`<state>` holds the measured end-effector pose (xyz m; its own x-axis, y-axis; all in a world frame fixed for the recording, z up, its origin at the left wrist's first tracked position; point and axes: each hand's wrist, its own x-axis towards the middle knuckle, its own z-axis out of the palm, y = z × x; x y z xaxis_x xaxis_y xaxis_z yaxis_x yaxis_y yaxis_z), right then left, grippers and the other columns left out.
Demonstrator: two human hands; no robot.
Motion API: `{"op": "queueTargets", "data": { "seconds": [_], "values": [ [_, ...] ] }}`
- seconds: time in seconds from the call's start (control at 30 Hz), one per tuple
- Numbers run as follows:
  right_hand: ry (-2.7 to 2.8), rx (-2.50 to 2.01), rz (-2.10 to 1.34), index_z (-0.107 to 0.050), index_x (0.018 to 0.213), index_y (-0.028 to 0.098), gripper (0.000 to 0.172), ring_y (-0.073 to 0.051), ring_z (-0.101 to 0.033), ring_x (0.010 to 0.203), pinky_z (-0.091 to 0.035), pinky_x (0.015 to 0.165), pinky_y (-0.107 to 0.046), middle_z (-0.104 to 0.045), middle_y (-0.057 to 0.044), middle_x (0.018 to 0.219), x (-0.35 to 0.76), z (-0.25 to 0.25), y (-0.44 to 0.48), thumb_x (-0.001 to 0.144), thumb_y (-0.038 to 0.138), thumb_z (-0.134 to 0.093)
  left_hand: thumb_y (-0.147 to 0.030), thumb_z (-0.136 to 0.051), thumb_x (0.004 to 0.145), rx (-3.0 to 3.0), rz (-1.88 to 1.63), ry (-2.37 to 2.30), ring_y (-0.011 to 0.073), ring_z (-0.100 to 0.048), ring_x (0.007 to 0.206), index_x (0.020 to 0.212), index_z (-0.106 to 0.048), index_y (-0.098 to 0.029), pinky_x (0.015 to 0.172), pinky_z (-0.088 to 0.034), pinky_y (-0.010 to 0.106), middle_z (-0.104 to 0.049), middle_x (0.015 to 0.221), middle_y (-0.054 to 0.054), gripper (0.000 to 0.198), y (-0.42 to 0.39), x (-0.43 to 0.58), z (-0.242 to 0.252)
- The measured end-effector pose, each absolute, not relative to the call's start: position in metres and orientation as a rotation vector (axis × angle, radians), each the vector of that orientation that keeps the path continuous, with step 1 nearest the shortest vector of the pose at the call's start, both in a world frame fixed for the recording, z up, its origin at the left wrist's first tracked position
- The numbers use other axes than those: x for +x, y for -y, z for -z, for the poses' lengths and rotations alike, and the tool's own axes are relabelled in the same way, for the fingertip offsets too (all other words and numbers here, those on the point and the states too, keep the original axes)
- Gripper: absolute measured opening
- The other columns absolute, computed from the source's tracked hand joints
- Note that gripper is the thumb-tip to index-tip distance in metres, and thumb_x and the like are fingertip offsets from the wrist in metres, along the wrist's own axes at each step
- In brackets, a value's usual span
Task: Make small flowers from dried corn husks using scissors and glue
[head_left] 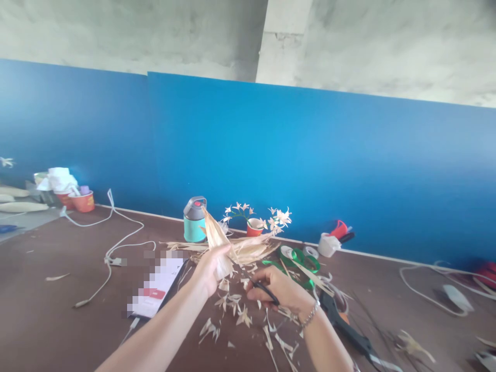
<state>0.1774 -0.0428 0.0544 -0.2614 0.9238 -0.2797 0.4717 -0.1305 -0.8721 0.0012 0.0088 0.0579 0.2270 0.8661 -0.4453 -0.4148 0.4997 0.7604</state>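
Observation:
A pale dried corn husk (215, 235) stands upright in my left hand (210, 268), pinched near its lower end between thumb and fingers. My right hand (273, 287) is closed on dark-handled scissors (265, 292), whose blades point up and left at the husk's lower edge. Whether the blades touch the husk is hard to tell. Below both hands, cut husk flowers (244, 316) and scraps lie on the brown table (186, 338). Behind the hands is a pile of loose husks (253, 249).
A teal bottle (194, 227) and an orange cup with husk flowers (254, 227) stand at the back. Left lies a phone (158, 289) with a cable. Green ribbon (298, 258) and a black glue gun (344, 325) lie right. A blue partition (310, 165) rises behind.

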Motion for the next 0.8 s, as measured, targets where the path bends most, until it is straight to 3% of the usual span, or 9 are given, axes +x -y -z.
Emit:
{"op": "queueTargets", "data": {
  "seconds": [0.53, 0.8],
  "values": [
    [1.751, -1.441, -1.439, -0.067, 0.082, 0.015, 0.040, -0.006, -0.044, 0.043, -0.032, 0.039, -0.016, -0.056, 0.003, 0.056, 0.1795, -0.0534, 0.0457, 0.064, 0.051, -0.071, -0.029, -0.074, 0.062, 0.517, -1.159, -0.930, 0.0257, -0.068, 0.061, 0.092, -0.066, -0.011, 0.058, -0.053, 0.034, -0.072, 0.069, 0.010, 0.035, -0.0126, -0.0007, -0.0586],
    [1.729, -1.516, -1.412, -0.067, 0.079, 0.015, 0.038, -0.005, -0.041, 0.039, -0.031, 0.036, -0.015, -0.052, 0.004, 0.048, 0.1744, -0.0579, 0.0458, 0.060, 0.046, -0.075, -0.028, -0.074, 0.062, 0.530, -1.172, -0.944, 0.0242, -0.069, 0.062, 0.092, -0.066, -0.011, 0.058, -0.052, 0.032, -0.073, 0.077, 0.010, 0.036, -0.0112, 0.0007, -0.0587]
  ]
}}
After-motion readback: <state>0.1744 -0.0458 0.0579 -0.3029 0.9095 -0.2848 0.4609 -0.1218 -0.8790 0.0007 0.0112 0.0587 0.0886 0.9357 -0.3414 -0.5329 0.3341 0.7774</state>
